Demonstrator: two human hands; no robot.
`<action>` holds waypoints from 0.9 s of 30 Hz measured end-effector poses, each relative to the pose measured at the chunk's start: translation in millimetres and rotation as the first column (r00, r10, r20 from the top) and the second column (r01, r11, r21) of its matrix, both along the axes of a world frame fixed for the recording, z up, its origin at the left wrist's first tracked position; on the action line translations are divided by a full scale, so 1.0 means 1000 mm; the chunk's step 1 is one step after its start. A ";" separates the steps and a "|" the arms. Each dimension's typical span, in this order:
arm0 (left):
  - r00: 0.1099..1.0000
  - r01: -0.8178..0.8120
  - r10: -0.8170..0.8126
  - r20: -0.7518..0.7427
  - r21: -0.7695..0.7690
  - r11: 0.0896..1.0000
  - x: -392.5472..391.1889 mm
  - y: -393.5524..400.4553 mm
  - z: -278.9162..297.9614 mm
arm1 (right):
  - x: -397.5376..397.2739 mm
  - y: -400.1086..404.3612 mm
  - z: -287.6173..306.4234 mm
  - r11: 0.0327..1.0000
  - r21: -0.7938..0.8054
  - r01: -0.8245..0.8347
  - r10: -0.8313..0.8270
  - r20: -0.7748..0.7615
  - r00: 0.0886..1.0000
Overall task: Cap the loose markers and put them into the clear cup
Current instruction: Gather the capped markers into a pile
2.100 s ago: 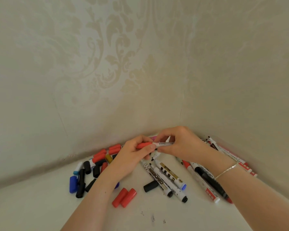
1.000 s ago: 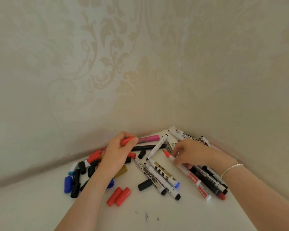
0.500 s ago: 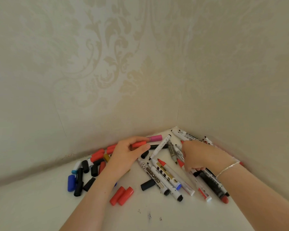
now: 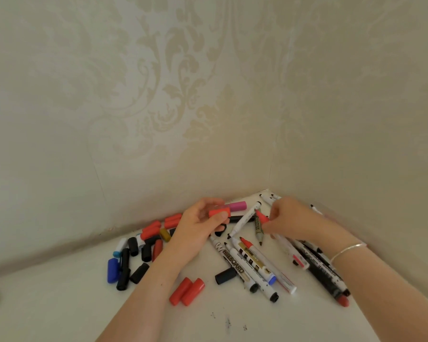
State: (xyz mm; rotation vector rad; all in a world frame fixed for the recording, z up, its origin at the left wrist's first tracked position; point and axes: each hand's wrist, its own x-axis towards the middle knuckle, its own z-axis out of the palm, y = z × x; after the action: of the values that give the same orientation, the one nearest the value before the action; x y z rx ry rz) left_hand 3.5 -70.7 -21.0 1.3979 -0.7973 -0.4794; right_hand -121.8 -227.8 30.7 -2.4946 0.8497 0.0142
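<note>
Two hands worked the capping step: the left hand (image 4: 203,227) pinched a short red plastic cap (image 4: 219,212), the right hand (image 4: 288,219) gripped an uncapped red-tipped white marker (image 4: 281,239). Next, presumably, tip meets cap. The clear cup was out of view.

The left hand (image 4: 203,228) covers most of a red cap (image 4: 219,212), leaving one end showing. Just right of that cap, the right hand (image 4: 288,220) hides the middle of a red-tipped marker (image 4: 262,217). Both forearms run off the bottom edge. Small print on the marker barrels (image 4: 251,261) below the cap is largely unreadable.
</note>
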 end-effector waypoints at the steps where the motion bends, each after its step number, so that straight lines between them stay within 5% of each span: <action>1: 1.000 -0.009 0.008 -0.029 -0.013 1.000 0.000 0.000 0.000 | 0.000 0.002 0.006 0.995 0.099 -0.026 0.014 0.114 0.993; 4: 0.997 -0.020 0.018 -0.078 -0.028 0.999 0.001 -0.001 0.000 | 0.002 0.014 0.018 0.928 0.324 -0.185 0.064 0.351 0.934; 9: 0.994 -0.022 0.017 -0.110 -0.037 0.999 0.005 0.001 -0.001 | 0.011 0.019 0.022 0.969 0.121 -0.217 0.175 0.286 0.942; 16: 0.992 -0.010 0.005 -0.128 -0.036 0.999 0.004 0.002 0.000 | 0.011 0.016 0.019 0.984 0.034 -0.176 0.160 0.277 0.947; 22: 0.999 0.046 -0.046 -0.003 -0.007 0.999 -0.002 0.003 0.003 | 0.016 0.022 0.016 0.963 -0.028 -0.269 0.265 0.289 0.920; 27: 0.996 0.025 -0.025 -0.090 -0.001 1.000 0.003 0.006 0.003 | 0.016 0.020 0.018 0.963 -0.076 -0.257 0.268 0.312 0.912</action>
State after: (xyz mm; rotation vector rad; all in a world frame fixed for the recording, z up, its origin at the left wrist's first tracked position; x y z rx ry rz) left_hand 6.5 -64.8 -18.0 1.3579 -0.7424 -0.5582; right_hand -106.2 -207.4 48.3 -2.5285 0.3801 -0.3085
